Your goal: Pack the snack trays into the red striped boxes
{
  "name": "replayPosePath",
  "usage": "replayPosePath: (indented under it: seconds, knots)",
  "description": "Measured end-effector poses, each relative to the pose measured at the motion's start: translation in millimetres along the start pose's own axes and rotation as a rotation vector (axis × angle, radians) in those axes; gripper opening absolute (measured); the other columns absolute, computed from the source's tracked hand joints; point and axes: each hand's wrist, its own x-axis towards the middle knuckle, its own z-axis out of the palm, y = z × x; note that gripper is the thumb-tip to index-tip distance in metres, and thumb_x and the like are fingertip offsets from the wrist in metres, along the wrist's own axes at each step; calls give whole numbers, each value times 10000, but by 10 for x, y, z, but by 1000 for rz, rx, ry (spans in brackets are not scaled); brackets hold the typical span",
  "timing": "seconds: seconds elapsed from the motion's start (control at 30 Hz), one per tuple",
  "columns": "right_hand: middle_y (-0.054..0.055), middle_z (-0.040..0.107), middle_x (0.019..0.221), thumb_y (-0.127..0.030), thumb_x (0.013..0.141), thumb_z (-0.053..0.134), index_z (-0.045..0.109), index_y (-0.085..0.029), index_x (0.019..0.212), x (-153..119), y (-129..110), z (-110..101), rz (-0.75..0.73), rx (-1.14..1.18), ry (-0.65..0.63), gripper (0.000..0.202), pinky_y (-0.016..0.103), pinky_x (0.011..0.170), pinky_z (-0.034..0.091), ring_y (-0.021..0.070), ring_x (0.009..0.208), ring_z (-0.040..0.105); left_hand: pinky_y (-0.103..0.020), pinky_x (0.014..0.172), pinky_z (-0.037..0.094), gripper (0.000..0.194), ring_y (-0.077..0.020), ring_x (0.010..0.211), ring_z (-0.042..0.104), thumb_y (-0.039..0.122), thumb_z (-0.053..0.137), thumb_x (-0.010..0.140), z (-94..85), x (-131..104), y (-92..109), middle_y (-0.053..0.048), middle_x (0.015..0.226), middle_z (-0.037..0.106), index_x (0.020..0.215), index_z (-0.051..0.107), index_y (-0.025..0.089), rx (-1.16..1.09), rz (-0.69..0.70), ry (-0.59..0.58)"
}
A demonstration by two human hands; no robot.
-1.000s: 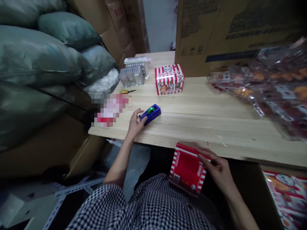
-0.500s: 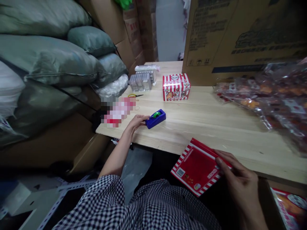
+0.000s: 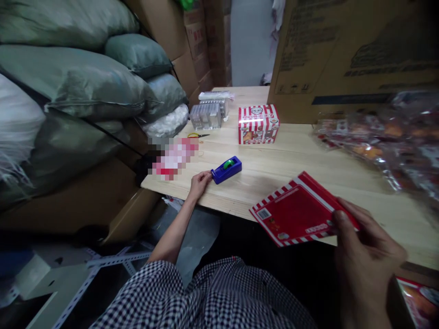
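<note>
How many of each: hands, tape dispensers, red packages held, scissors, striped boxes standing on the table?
Hands: 2 (left hand, right hand)
Blue tape dispenser: 1
Held red package: 1
Yellow-handled scissors: 1 pair
Standing striped box: 1
Total: 6

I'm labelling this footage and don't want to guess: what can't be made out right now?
All in the head view:
Left hand at the blue tape dispenser: whether anything is pinched, too small.
Right hand: some fingertips, hidden behind the red carton.
Pink-and-white item: details, masked by pixelation.
Printed package, lower right: cut off by the frame edges.
Clear packets: lettering, blurred.
</note>
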Motion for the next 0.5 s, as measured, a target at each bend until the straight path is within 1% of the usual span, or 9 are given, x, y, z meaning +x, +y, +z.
replayPosePath:
  seconds: [0.07, 0.13, 0.23, 0.3, 0.33, 0.4, 0.47, 0.5]
  knots:
    - [63, 732, 1050, -260, 862, 732, 769, -226, 1070, 68, -64, 60, -114, 4, 49, 214, 473, 969, 491, 243, 996, 669, -367, 919, 507, 304, -245, 980, 666, 435, 717, 729, 12, -24, 16, -128, 1120, 736, 779, 734, 136, 59, 24, 56]
    - [61, 736, 1043, -247, 871, 721, 769, -234, 1068, 118, -71, 87, -172, -7, 77, 203, 481, 972, 494, 244, 994, 673, -355, 897, 504, 270, -240, 931, 669, 404, 730, 713, 1, -68, 59, -112, 999, 759, 759, 737, 138, 113, 39, 105]
    - [73, 725, 1078, -211, 883, 702, 757, -238, 1102, 129, 31, 90, -241, -66, 68, 228, 478, 955, 510, 247, 1012, 671, -342, 811, 518, 267, -218, 794, 661, 400, 702, 741, -7, -188, 190, -75, 800, 744, 770, 730, 137, 161, 54, 187]
    - [77, 716, 1086, -191, 894, 679, 746, -251, 1129, 93, 150, 100, -299, -122, 13, 252, 459, 913, 535, 245, 1007, 671, -330, 783, 523, 288, -204, 770, 648, 421, 659, 790, 64, -322, 351, -56, 780, 722, 813, 719, 140, 161, 76, 241]
    - [77, 711, 1092, -184, 903, 662, 738, -261, 1146, 67, 213, 112, -326, -150, -25, 266, 449, 889, 548, 243, 1006, 671, -323, 786, 524, 294, -198, 781, 644, 429, 645, 812, 138, -412, 462, -48, 798, 716, 841, 716, 145, 151, 95, 253]
    - [79, 692, 1127, -166, 926, 615, 717, -284, 1185, 11, 326, 145, -352, -190, -107, 302, 440, 862, 564, 242, 1026, 666, -302, 803, 521, 275, -179, 794, 637, 427, 645, 842, 368, -641, 746, -27, 814, 703, 883, 722, 166, 117, 141, 213]
    - [80, 666, 1178, -139, 943, 571, 692, -303, 1220, -37, 400, 177, -353, -205, -163, 344, 452, 878, 566, 244, 1072, 650, -289, 824, 506, 220, -169, 816, 626, 389, 655, 869, 680, -910, 1087, -20, 823, 692, 895, 746, 190, 55, 217, 83]
    - [79, 655, 1195, -128, 948, 556, 680, -311, 1234, -55, 417, 188, -352, -210, -181, 361, 462, 892, 564, 245, 1091, 642, -285, 811, 506, 193, -165, 803, 620, 373, 671, 869, 850, -1040, 1259, -16, 802, 683, 898, 761, 205, 11, 241, 13]
